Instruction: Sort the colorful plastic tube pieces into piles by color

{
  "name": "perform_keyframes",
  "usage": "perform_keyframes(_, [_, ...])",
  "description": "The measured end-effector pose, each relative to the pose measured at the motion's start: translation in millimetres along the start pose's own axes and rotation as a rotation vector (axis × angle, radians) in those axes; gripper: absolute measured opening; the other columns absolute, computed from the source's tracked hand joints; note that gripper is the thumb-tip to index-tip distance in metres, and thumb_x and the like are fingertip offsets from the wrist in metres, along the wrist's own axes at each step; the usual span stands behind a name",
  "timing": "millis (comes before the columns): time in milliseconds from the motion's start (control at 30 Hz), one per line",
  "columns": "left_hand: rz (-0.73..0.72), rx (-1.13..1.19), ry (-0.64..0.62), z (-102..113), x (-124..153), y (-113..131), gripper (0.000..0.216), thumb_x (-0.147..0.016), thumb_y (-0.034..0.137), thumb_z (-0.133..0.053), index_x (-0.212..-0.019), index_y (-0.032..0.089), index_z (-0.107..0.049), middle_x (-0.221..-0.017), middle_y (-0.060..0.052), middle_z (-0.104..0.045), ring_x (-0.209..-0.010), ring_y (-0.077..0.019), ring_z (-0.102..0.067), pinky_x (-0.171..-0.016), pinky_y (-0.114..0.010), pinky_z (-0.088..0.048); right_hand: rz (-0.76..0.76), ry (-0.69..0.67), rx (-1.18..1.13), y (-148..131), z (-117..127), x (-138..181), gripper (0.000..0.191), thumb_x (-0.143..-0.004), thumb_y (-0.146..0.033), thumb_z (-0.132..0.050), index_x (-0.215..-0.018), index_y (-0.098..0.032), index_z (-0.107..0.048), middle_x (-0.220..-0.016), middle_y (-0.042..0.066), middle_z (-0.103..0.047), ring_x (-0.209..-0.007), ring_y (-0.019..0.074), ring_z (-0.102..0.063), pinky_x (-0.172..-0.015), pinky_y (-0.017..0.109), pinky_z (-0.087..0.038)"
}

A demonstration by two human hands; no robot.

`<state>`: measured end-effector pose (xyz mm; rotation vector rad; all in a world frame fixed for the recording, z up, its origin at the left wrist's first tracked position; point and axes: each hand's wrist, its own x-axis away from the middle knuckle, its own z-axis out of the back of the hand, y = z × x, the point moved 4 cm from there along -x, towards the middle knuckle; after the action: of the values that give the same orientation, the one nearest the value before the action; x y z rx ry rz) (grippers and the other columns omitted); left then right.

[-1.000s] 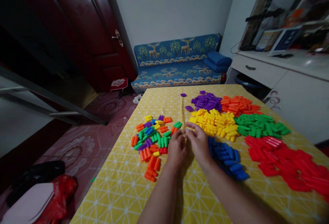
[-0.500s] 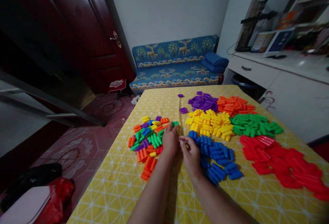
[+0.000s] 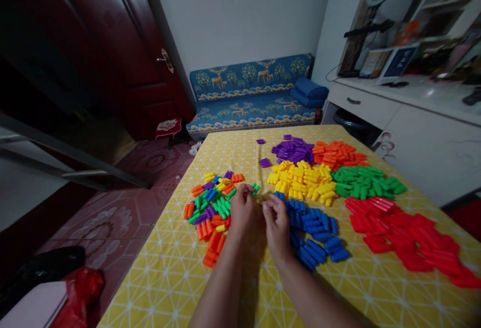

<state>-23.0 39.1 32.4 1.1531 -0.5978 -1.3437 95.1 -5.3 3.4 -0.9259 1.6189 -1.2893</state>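
Between both hands (image 3: pixel 259 212), yellow string (image 3: pixel 258 167).

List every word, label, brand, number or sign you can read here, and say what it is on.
No text can be read.
The framed boards on the white counter: marks too blurred to read.
The shelf items above: too small and dim to read.
The sofa shows only deer and tree pictures.
The colored plastic pieces, the yellow tablecloth and both hands carry no lettering.

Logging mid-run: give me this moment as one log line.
left hand: at mixed pile | right hand: beside blue pile | grip contents: unclear | sorted piles on tablecloth
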Motion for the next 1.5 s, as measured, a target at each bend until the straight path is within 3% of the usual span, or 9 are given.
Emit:
perform_keyframes(267, [0.024,0.273,-0.092,-3.2,34.7,5.8,0.006,-0.084,0.02,-0.046,-0.083,0.02,-0.052,-0.077,0.0,-0.057,-0.077,-0.0157,-0.056,-0.073,-0.026,-0.046,-0.046,-0.114,-0.043,-0.9,-1.6,2.3,0.037,-0.086,-0.045,-0.061,-0.113,-0.021,-0.061,-0.112,0.01,-0.069,-0.104,0.026,-0.065,-0.089,0.04,-0.054])
perform_keyframes(600, [-0.03,0.27,-0.181,-7.2,36.5,9.5,0.017,-0.088,0.032,-0.053,-0.095,0.018,-0.06,-0.072,0.001,-0.058,-0.068,-0.0135,-0.054,-0.066,-0.023,-0.042,-0.028,-0.058,-0.107,-22.5,12.2,-5.1,0.026,-0.078,-0.036,-0.068,-0.098,-0.02,-0.059,-0.081,0.003,-0.068,-0.067,0.0169,-0.064,-0.062,0.029,-0.054])
perform_keyframes(700, [0.006,0.263,-0.214,-9.8,34.8,7.3,0.028,-0.09,0.04,-0.051,-0.092,0.016,-0.066,-0.063,0.002,-0.053,-0.061,-0.0122,-0.049,-0.06,-0.022,-0.038,0.063,0.115,-0.041,-39.0,56.7,-42.8,0.03,-0.076,-0.035,-0.069,-0.101,-0.019,-0.06,-0.068,-0.002,-0.06,-0.055,0.0121,-0.056,-0.052,0.023,-0.046])
perform_keyframes(833, [0.043,0.282,-0.205,-13.6,29.6,2.0,0.033,-0.089,0.043,-0.051,-0.083,0.015,-0.068,-0.06,0.002,-0.053,-0.059,-0.012,-0.049,-0.059,-0.022,-0.038,0.241,0.45,0.122,-47.4,153.3,-119.9,0.037,-0.071,-0.036,-0.067,-0.102,-0.018,-0.058,-0.076,0.001,-0.059,-0.057,0.0133,-0.057,-0.054,0.027,-0.047])
perform_keyframes(967, [0.041,0.282,-0.197,-16.7,26.9,-0.6,0.032,-0.089,0.041,-0.053,-0.083,0.015,-0.069,-0.063,0.001,-0.057,-0.062,-0.0128,-0.052,-0.06,-0.023,-0.04,0.171,0.423,0.42,-39.4,228.5,-183.9,0.031,-0.067,-0.037,-0.066,-0.093,-0.021,-0.058,-0.074,0.008,-0.061,-0.055,0.0188,-0.058,-0.055,0.038,-0.047])
perform_keyframes(1100, [0.053,0.26,-0.197,-18.2,27.1,-1.8,0.033,-0.09,0.04,-0.051,-0.083,0.015,-0.07,-0.064,0.0,-0.059,-0.062,-0.013,-0.053,-0.061,-0.023,-0.041,0.18,0.367,0.667,-44.1,255.2,-203.5,0.016,-0.065,-0.031,-0.069,-0.077,-0.024,-0.062,-0.07,0.01,-0.061,-0.065,0.0268,-0.061,-0.069,0.049,-0.046])
perform_keyframes(1233, [0.066,0.224,-0.219,-20.7,27.4,-4.3,0.034,-0.091,0.04,-0.049,-0.083,0.014,-0.07,-0.061,0.001,-0.057,-0.059,-0.0126,-0.05,-0.058,-0.022,-0.038,0.4,0.304,1.018,-61.2,214.4,-197.2,0.017,-0.073,-0.028,-0.063,-0.087,-0.023,-0.069,-0.099,0.017,-0.065,-0.093,0.0339,-0.06,-0.081,0.049,-0.044])
perform_keyframes(1367, [0.049,0.183,-0.227,-21.9,27.0,-4.5,0.035,-0.091,0.038,-0.047,-0.08,0.014,-0.07,-0.061,0.0,-0.056,-0.059,-0.0124,-0.049,-0.057,-0.022,-0.036,0.615,-0.059,1.107,-64.3,109.8,-175.7,0.023,-0.08,-0.024,-0.06,-0.1,-0.018,-0.07,-0.103,0.014,-0.068,-0.1,0.0301,-0.06,-0.088,0.043,-0.045])
perform_keyframes(1500, [0.047,0.188,-0.218,-20.2,26.0,-1.6,0.032,-0.091,0.035,-0.048,-0.081,0.014,-0.069,-0.065,-0.001,-0.06,-0.063,-0.0135,-0.053,-0.06,-0.023,-0.038,0.541,-0.432,0.948,-44.5,5.5,-150.4,0.036,-0.076,-0.02,-0.067,-0.112,-0.021,-0.066,-0.113,0.011,-0.069,-0.105,0.0287,-0.061,-0.095,0.043,-0.043])
